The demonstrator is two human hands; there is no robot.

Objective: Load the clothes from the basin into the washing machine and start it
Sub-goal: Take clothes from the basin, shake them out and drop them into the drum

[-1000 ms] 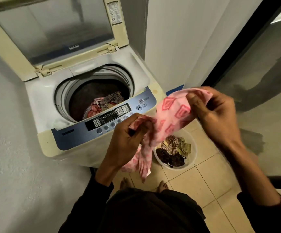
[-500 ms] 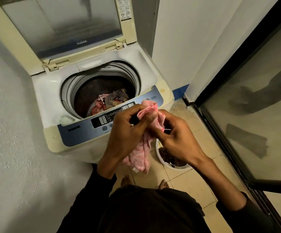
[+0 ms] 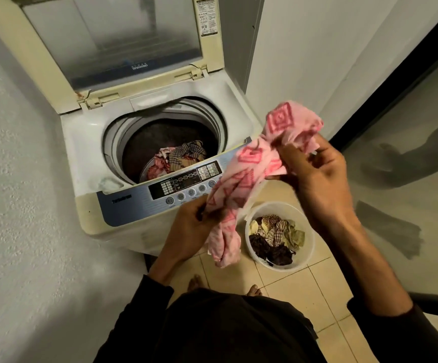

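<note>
A pink cloth with red square patterns (image 3: 249,176) stretches between my two hands in front of the washing machine (image 3: 87,142). My left hand (image 3: 189,226) grips its lower part, and the tail hangs below. My right hand (image 3: 320,179) pinches the upper end, held higher and to the right. The machine's lid (image 3: 55,48) stands open; a few clothes (image 3: 178,158) lie in the drum. The white basin (image 3: 308,247) sits on the floor by the machine, holding checked, olive and dark clothes (image 3: 275,239).
The control panel (image 3: 186,182) with round buttons runs along the machine's front edge, partly behind the cloth. A rough white wall (image 3: 16,205) stands at the left. A dark-framed glass door (image 3: 409,127) is at the right. My bare feet (image 3: 195,280) stand on beige tiles.
My hands were together bunching the cloth half a second ago. Now the right hand has pulled up and to the right, spreading the cloth out, and the basin shows again.
</note>
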